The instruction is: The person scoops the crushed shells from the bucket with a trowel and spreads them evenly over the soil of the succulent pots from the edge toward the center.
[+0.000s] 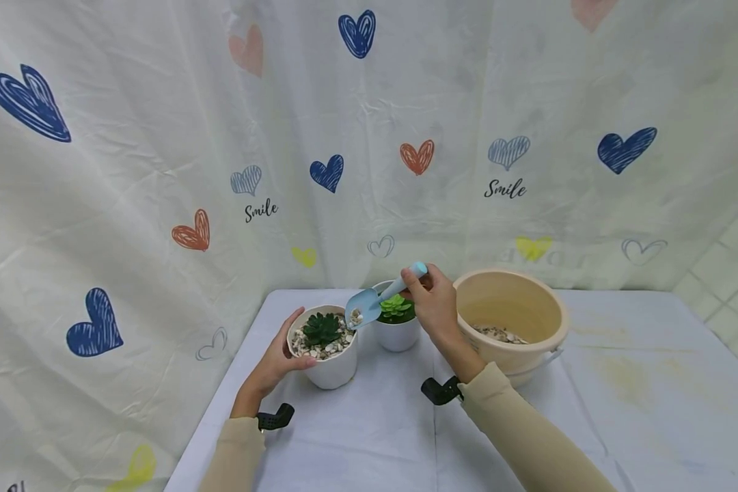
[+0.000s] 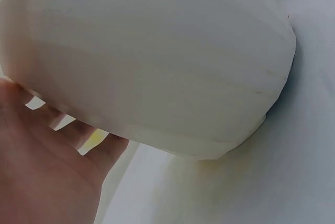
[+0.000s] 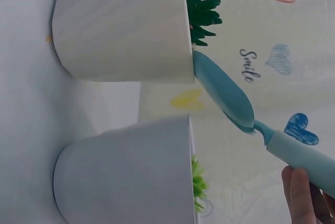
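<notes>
1. The pot [image 1: 335,369], white and filled with pale stones [image 1: 332,350] round a dark green plant [image 1: 322,329], stands on the left part of the white bench [image 1: 627,417].
2. The left hand [image 1: 275,363] holds this pot from the left: thumb at the near rim, fingers spread along the outer wall.
3. The right hand [image 1: 433,306] has its thumb and fingers bent round the handle of a pale blue trowel [image 1: 365,302]. The blade slants down to the pot's right rim, carrying a few stones; most of the blade is bare.
4. Just behind and to the right, below the trowel, is a second pot [image 1: 398,337] with a bright green plant [image 1: 397,311].
5. Farther right, a cream tub [image 1: 516,301] has more stones in its bottom. Behind everything hangs a sheet [image 1: 129,171] printed with hearts.
6. Handling, as a judgement: the trowel looks light and stiff, probably smooth plastic, best taken by the handle; its shallow blade could shed stones if tipped. The pot looks rigid and smooth, weighted by its stones, perhaps a little slippery; rim and side wall together give a sure hold, away from the leaves.
</notes>
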Demonstrator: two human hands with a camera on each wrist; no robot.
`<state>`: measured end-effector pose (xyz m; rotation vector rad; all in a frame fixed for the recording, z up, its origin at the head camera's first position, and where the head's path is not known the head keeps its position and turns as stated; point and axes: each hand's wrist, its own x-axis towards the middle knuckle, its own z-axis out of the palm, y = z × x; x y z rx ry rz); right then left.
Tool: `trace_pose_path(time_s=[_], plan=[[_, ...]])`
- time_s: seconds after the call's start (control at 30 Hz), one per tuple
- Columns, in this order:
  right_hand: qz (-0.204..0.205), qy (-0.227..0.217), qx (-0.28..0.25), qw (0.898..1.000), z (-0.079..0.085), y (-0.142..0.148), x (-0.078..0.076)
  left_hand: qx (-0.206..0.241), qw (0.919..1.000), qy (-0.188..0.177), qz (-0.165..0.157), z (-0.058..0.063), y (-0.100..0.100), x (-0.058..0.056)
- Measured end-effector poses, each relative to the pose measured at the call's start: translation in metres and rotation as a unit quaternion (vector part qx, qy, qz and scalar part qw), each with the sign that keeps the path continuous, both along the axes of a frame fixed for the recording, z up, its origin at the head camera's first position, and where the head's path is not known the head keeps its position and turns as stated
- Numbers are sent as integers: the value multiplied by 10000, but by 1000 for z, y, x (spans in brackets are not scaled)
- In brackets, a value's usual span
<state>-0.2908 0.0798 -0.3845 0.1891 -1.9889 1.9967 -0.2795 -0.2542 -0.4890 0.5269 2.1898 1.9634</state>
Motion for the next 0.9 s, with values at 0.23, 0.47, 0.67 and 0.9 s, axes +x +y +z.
trace_pose_path(time_s=[0.23,0.47,0.67,0.9], plan=[[-4,91,76,9999,-1,2,0,72,9999,-33,-72,-2,-3,-2],[-4,249,129,9996,0,1,1,151,9998,-41,-128,-2,-4,-1],[-8,468,232,9986,0,-1,3,198,9996,22,-217,-1,-5,0],[27,500,237,9985,1,1,4,268,9992,40,-290,-1,-8,0]])
